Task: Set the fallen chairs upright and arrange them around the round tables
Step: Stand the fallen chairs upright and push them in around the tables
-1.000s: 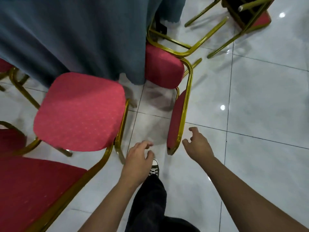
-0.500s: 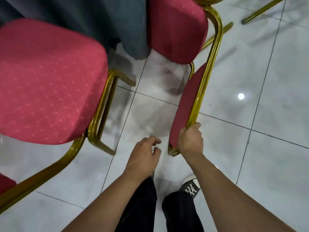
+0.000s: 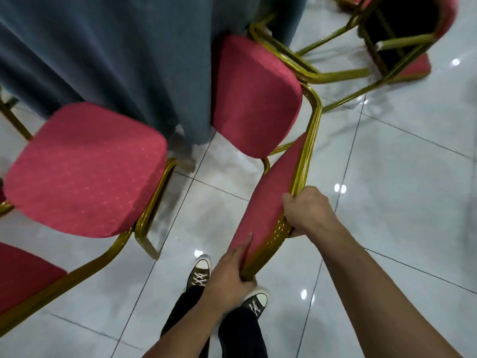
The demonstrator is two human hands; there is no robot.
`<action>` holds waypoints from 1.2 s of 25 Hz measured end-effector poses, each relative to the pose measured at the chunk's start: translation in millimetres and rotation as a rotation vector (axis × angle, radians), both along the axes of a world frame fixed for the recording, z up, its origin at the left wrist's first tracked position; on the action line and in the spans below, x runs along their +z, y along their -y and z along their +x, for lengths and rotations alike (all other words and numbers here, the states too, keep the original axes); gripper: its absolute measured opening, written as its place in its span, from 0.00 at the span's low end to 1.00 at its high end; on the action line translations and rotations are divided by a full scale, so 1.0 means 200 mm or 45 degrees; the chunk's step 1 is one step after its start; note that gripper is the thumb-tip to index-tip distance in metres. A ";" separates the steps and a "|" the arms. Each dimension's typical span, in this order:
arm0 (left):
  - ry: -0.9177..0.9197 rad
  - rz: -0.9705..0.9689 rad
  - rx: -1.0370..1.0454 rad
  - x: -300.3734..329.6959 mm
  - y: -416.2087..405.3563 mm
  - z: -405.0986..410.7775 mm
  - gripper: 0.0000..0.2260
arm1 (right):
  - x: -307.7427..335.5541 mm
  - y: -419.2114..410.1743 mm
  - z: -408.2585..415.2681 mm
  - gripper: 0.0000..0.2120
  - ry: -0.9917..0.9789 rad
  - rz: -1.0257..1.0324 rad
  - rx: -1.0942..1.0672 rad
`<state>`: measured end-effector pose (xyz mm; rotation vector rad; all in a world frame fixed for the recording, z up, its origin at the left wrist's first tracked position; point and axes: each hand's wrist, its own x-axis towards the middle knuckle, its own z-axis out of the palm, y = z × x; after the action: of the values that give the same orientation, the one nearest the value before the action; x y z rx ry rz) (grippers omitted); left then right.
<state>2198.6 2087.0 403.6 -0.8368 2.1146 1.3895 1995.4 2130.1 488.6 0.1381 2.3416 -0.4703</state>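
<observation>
Both hands hold the chair's backrest between them, the right hand clenched round its gold frame and the left hand gripping the lower corner, probably to steer its seat, just ahead, toward the draped table.

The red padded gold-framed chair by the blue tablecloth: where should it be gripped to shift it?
Grip the red padded gold-framed chair by its backrest's gold top rail, from behind, as both hands do: left hand at one corner, right hand along the other edge. The backrest faces you.
</observation>
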 end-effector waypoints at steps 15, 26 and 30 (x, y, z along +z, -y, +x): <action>-0.345 -0.465 -0.294 1.59 -0.21 -0.51 0.17 | 1.04 -0.61 -0.18 0.27 -0.375 -0.591 -0.653; -0.463 -0.343 -0.208 1.32 -0.40 -0.53 0.16 | 1.05 -1.16 -0.60 0.33 -0.627 -0.435 -0.123; -0.474 -0.443 -0.179 1.35 -0.57 -0.76 0.11 | 1.00 -1.31 -0.92 0.33 -0.453 -0.475 -0.116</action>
<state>2046.7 2201.3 673.0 -0.5666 2.6978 1.1934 1812.4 2391.7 688.5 -0.0192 2.5454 -1.0393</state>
